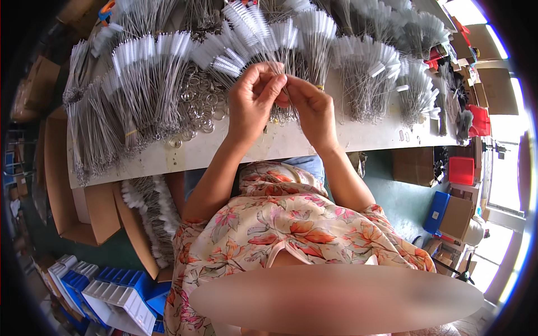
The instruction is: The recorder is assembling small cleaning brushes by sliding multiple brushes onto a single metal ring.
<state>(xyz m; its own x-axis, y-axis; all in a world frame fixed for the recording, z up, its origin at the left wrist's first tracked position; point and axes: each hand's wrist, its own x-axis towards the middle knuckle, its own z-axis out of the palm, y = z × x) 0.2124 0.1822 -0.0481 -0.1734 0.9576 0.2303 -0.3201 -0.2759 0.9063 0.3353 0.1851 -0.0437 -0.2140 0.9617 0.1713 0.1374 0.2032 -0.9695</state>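
Note:
Both my hands meet over the table's near side, in front of the piled brushes. My left hand (253, 99) is closed, its thumb and fingers pinched round the thin wire stems of a fanned bunch of white-bristled wire brushes (250, 28). The bristle ends point away from me. Against it, my right hand (312, 107) is closed too, fingertips pinched at the same stems; exactly what lies between them is partly hidden. Loose metal rings (197, 106) lie heaped left of my left hand. Several more brush bunches (151, 78) lie close by on that side.
The white table (367, 136) carries further brush bundles (367, 73) to the right. Below its left edge stands an open cardboard box (78, 207), with more brushes (150, 218) beside it. Blue and white bins (120, 297) sit at lower left, a red bin (461, 170) at right.

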